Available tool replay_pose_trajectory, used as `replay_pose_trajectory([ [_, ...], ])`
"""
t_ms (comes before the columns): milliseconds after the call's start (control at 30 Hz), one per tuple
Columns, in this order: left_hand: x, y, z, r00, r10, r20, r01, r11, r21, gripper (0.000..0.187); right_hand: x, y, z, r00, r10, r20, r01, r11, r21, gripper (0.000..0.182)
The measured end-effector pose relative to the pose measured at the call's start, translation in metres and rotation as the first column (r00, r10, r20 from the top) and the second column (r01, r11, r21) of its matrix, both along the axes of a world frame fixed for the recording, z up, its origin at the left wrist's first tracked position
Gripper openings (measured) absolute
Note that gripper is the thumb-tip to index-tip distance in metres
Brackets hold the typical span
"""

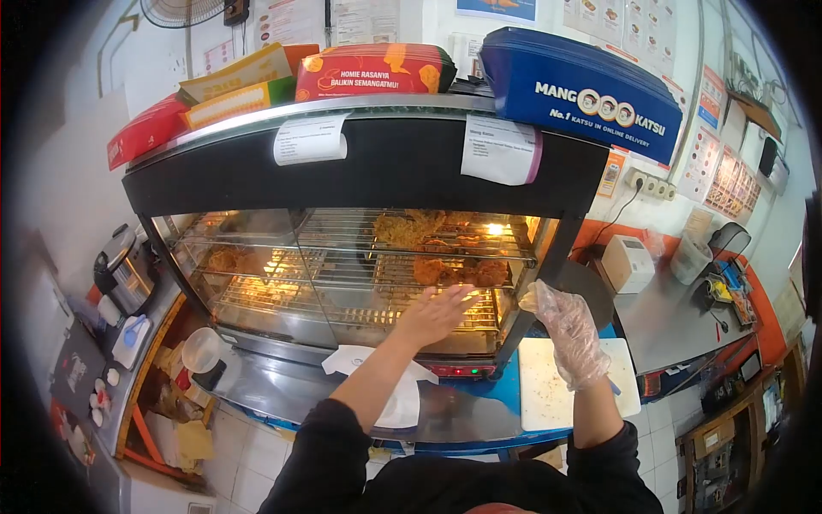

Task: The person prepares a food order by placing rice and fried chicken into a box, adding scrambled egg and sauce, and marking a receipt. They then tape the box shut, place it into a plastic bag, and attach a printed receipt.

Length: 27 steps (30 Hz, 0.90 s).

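My bare left hand (431,317) is open, its fingers stretched out against or just in front of the glass front of the heated display cabinet (360,182). My right hand (575,336) wears a clear plastic glove and is raised by the cabinet's right corner post. Its fingers are bent together; a pale yellowish patch shows at the tips, and I cannot make out whether it is food or fingertip. Inside the cabinet, fried pieces (435,271) lie on wire racks (342,248) under warm light. Below my right hand is a white cutting board (544,403) with crumbs.
Folded boxes in blue (582,90) and red (372,70) stand on the cabinet top. White paper (398,403) lies on the metal counter ahead of me. To the right are a white device (628,265) and a plastic tub (692,257); at left, a kettle-like appliance (128,272).
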State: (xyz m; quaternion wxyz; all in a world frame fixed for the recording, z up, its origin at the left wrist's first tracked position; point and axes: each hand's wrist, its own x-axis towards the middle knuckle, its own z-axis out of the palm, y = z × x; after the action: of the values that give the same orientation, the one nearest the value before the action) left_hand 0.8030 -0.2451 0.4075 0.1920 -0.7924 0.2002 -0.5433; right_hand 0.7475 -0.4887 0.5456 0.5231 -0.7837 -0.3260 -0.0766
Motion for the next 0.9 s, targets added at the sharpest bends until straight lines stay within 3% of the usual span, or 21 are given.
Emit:
replay_pose_trajectory([
  [33,-0.009,0.019,0.000,0.995,0.043,-0.088,-0.043,0.999,0.002,0.053,-0.002,0.003,0.006,1.000,-0.008,0.003,0.008,1.000,0.002,0.035],
  [67,-0.016,0.036,0.001,0.981,0.086,-0.176,-0.085,0.996,0.008,0.052,-0.003,0.007,0.011,0.968,-0.035,0.249,0.120,0.933,-0.338,0.030],
  [100,-0.022,0.051,0.002,0.982,0.076,-0.175,-0.076,0.997,0.009,0.052,-0.004,0.010,0.015,0.883,0.029,0.469,0.295,0.744,-0.600,0.027],
  [133,-0.027,0.064,0.003,0.992,0.085,-0.098,-0.087,0.996,-0.016,0.050,0.003,0.016,0.009,0.882,0.021,0.470,0.302,0.741,-0.600,0.027],
  [200,-0.033,0.088,-0.001,0.996,0.088,-0.019,-0.089,0.995,-0.043,0.048,0.016,0.036,0.000,0.751,0.103,0.653,0.235,0.881,-0.410,0.031],
  [267,-0.036,0.110,-0.010,0.993,0.114,0.011,-0.112,0.987,-0.114,0.039,0.012,0.071,0.030,0.721,0.174,0.670,0.169,0.894,-0.415,0.037],
  [333,-0.039,0.128,-0.013,0.994,0.105,0.023,-0.101,0.986,-0.135,0.040,0.086,0.099,-0.021,0.775,0.231,0.588,0.045,0.908,-0.417,0.041],
  [367,-0.040,0.132,-0.014,0.994,0.101,0.034,-0.095,0.983,-0.157,0.041,0.056,0.126,0.027,0.674,0.304,0.673,0.319,0.702,-0.637,0.043],
  [400,-0.041,0.135,-0.015,0.994,0.100,0.034,-0.094,0.983,-0.155,0.041,0.023,0.156,0.078,0.575,0.416,0.704,0.580,0.400,-0.710,0.045],
  [467,-0.043,0.143,-0.015,0.993,0.113,0.035,-0.106,0.981,-0.162,0.041,0.025,0.179,0.099,0.812,0.287,0.508,0.410,0.340,-0.846,0.046],
  [500,-0.043,0.144,-0.015,0.992,0.118,0.038,-0.110,0.981,-0.159,0.041,0.039,0.188,0.096,0.809,0.290,0.511,0.410,0.345,-0.844,0.046],
  [567,-0.043,0.143,-0.017,0.992,0.124,0.012,-0.120,0.975,-0.185,0.045,0.065,0.206,0.083,0.960,0.080,0.267,0.133,0.712,-0.690,0.049],
  [700,-0.044,0.141,-0.016,0.989,0.148,0.002,-0.145,0.972,-0.184,0.045,0.069,0.206,0.077,0.922,0.247,0.298,0.062,0.667,-0.743,0.054],
  [900,-0.044,0.141,-0.013,0.990,0.140,-0.005,-0.139,0.975,-0.175,0.046,0.104,0.226,0.065,0.865,0.398,0.307,0.106,0.453,-0.885,0.056],
])
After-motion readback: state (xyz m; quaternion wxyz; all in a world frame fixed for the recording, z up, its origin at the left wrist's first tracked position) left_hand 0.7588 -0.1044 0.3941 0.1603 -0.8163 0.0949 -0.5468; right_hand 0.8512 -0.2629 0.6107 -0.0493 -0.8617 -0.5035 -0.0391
